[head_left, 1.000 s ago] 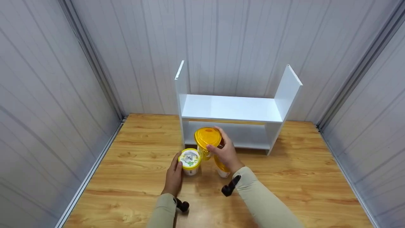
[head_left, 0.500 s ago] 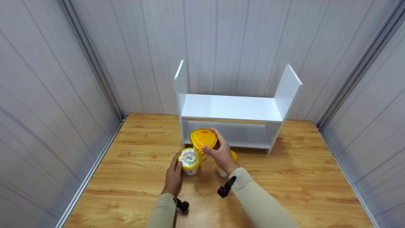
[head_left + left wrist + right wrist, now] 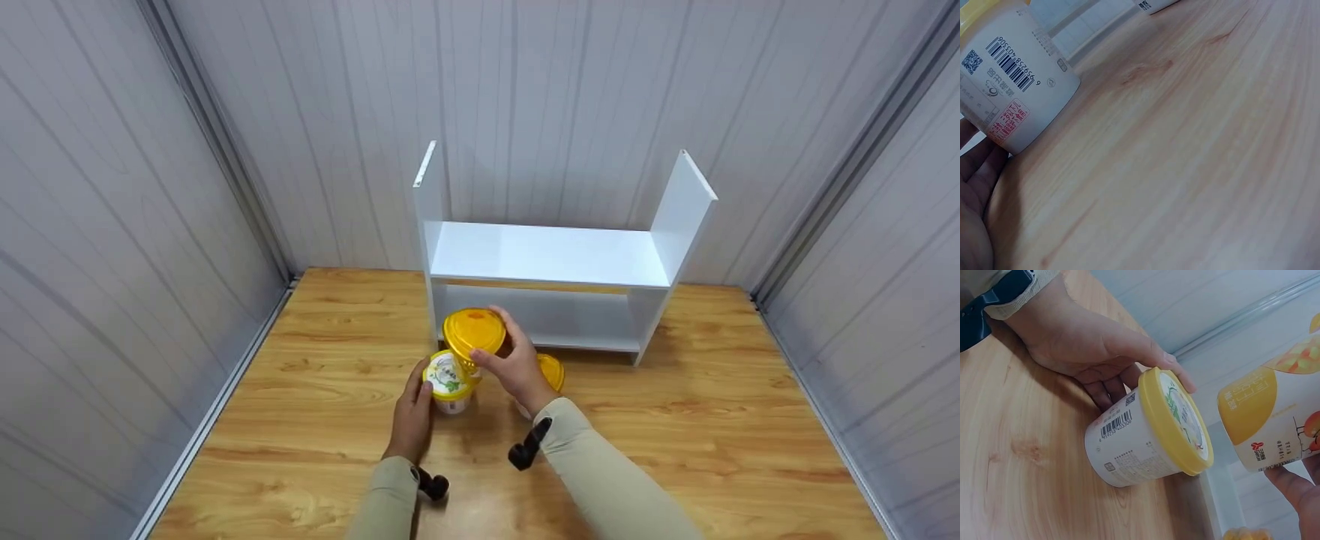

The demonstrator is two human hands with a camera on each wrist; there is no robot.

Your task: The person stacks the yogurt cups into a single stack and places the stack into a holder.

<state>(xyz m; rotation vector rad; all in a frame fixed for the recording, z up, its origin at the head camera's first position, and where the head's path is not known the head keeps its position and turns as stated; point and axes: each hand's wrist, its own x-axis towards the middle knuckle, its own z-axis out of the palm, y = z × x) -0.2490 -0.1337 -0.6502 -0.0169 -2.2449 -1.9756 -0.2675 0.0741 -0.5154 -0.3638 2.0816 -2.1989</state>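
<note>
My left hand (image 3: pixel 411 420) holds the side of a white paper tub (image 3: pixel 1129 444) with a yellow-rimmed, printed lid (image 3: pixel 445 375). This tub stands upright on the wood-grain surface; its barcode side faces the left wrist camera. My right hand (image 3: pixel 517 369) grips a second tub with a glossy orange-yellow lid (image 3: pixel 474 330) and fruit prints (image 3: pixel 1275 422), thumb at the front. That tub is raised; the right wrist view shows a gap between its base and the lower tub's lid. A third tub (image 3: pixel 553 370) with an orange lid stands partly hidden behind my right hand.
A white two-level shelf (image 3: pixel 551 255) with upright side panels stands just beyond the tubs. Its lower level (image 3: pixel 585 319) opens toward me. Ribbed grey walls (image 3: pixel 510 97) enclose the wood-grain surface (image 3: pixel 337 352) at the back and both sides.
My right hand has moved left with the orange-lidded tub, which now overlaps the printed-lid tub in the head view. More of the third tub's lid shows. The left hand has stayed put.
</note>
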